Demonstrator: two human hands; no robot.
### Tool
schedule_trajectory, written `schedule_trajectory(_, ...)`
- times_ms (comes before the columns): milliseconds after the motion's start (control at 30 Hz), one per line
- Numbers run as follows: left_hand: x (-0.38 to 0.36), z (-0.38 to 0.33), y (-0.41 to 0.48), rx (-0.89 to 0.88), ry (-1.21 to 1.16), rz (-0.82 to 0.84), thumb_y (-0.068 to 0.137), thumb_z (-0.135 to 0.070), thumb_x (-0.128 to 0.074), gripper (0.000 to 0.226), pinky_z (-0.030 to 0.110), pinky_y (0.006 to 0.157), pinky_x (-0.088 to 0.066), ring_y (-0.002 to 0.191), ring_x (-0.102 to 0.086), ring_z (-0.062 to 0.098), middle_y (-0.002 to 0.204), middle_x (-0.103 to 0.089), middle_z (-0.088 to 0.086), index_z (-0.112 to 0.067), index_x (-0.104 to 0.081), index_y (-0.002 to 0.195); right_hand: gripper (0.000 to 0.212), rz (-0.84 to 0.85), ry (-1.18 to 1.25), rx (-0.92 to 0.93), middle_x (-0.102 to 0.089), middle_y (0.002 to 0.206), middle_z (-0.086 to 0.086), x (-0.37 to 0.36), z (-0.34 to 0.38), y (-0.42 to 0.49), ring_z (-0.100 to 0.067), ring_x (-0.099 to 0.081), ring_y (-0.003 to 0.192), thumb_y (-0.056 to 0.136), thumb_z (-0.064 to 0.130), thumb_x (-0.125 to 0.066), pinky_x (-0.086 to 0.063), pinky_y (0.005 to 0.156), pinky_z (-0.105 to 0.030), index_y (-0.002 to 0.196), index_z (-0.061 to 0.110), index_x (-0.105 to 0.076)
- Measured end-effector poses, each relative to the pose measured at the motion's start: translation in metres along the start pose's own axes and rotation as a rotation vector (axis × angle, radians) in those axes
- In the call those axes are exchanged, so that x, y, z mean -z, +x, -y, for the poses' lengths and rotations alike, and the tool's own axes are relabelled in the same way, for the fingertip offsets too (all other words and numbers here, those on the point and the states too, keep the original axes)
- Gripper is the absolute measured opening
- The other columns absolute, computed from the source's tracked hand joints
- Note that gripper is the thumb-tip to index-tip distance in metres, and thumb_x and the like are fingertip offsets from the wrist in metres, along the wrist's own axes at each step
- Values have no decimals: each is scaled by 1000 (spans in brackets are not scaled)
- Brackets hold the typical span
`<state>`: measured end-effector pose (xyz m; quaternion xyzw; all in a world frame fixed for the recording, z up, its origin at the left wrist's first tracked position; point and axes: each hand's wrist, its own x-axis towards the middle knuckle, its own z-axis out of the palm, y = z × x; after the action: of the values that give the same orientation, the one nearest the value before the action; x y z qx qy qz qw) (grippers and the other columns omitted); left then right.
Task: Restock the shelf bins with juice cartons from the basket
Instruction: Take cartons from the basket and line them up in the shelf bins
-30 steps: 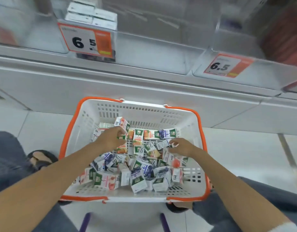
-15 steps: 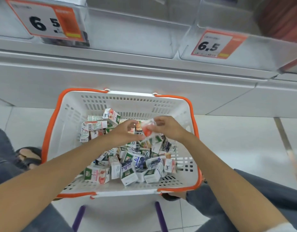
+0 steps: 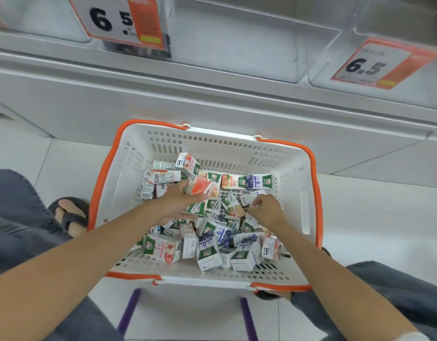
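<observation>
A white basket (image 3: 296, 183) with orange handles sits on the floor below me, full of several small juice cartons (image 3: 212, 252) in a loose heap. My left hand (image 3: 175, 203) is over the middle of the pile and holds red-and-white cartons (image 3: 200, 187) between thumb and fingers. My right hand (image 3: 266, 210) is lower in the heap to the right, fingers curled and pinching the edge of a white carton (image 3: 248, 199). The clear shelf bins (image 3: 249, 43) run along the top of the view.
Two orange price tags reading 6.5 hang on the bin fronts, one at the top left (image 3: 121, 20) and one at the top right (image 3: 380, 64). My knees and a sandalled foot (image 3: 69, 212) flank the basket. Purple stool legs (image 3: 130, 313) show below it.
My right hand has passed the red carton to my left hand and dropped back into the heap on the right. The view has tilted and moved closer to the basket.
</observation>
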<state>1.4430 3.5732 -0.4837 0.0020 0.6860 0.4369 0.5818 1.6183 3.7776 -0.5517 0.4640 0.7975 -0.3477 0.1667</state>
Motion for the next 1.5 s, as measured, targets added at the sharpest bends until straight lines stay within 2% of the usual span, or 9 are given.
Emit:
schedule_trajectory(167, 3, 0, 2, 7, -17, -65, 83, -28, -75, 89, 29, 73, -60, 130, -43, 25, 157, -22, 8, -21, -21, 153, 41, 70, -190, 9, -52, 101, -5, -3, 4, -7, -18, -59, 82, 83, 47, -69, -46, 65, -28, 102, 14, -55)
schedule_trajectory(333, 7, 0, 1, 17, 12, -74, 82, -7, -72, 86, 35, 83, -57, 123, -47, 24, 154, -28, 4, -25, -25, 151, 33, -42, -63, 30, -68, 103, -8, -3, 18, -6, -22, -68, 78, 86, 23, -63, -57, 77, -37, 117, 14, -59)
schedule_trajectory(500, 17, 1, -4, 7, -13, -89, 82, -2, -71, 90, 40, 83, -59, 127, -46, 29, 158, -21, 5, -23, -20, 153, 79, 260, -192, 63, -20, 156, -15, -8, 17, 1, -36, -43, 131, 87, 42, -66, -38, 110, -50, 152, 31, -24)
schedule_trajectory(700, 23, 10, 0, -8, 1, -122, 77, -5, -78, 68, 27, 61, -60, 96, -63, 24, 114, -44, 2, -27, -36, 125, 94, 236, -165, 122, -49, 142, -8, -24, 0, 13, -25, -53, 120, 78, 33, -80, -49, 96, -34, 153, 20, -25)
schedule_trajectory(867, 26, 11, 8, -80, 131, -216, 75, -5, -79, 60, 37, 68, -62, 81, -65, 23, 103, -50, -3, -21, -42, 120, 47, 219, -231, 76, -66, 108, -11, -28, 6, 25, -22, -64, 91, 75, 18, -80, -56, 80, -34, 116, 6, -63)
schedule_trajectory(1000, 29, 6, 7, -168, 202, -321, 77, -15, -80, 59, 13, 51, -47, 67, -59, 10, 88, -55, -8, -19, -50, 127, 52, 273, -15, 111, -64, 101, -7, -7, 20, 21, -21, -62, 76, 80, 12, -78, -50, 60, -26, 128, 3, -60)
schedule_trajectory(1167, 40, -15, -2, -196, 141, -391, 77, -25, -79, 45, 28, 71, -54, 85, -64, 15, 97, -67, -1, -14, -61, 116, 57, 134, 164, 345, -59, 117, 2, 53, 87, -15, -15, -63, 82, 80, 20, -78, -56, 72, -31, 131, 21, -53)
schedule_trajectory(1333, 41, -52, -30, -366, -53, -392, 84, -35, -70, 22, 40, 76, -57, 88, -64, 19, 80, -64, -1, -30, -59, 103, 32, -163, 57, 525, -64, 80, 9, 107, 179, -64, -8, -60, 68, 79, 40, -72, -42, 56, -28, 102, 22, -60)
schedule_trajectory(1500, 48, -90, -69, -407, -456, -167, 94, -28, -61, 51, 45, 79, -60, 89, -72, 31, 79, -75, 11, -21, -34, 137, 38, -342, -69, 733, -66, 107, -2, 116, 244, -106, -18, -61, 95, 83, 37, -71, -39, 74, -23, 114, 16, -63)
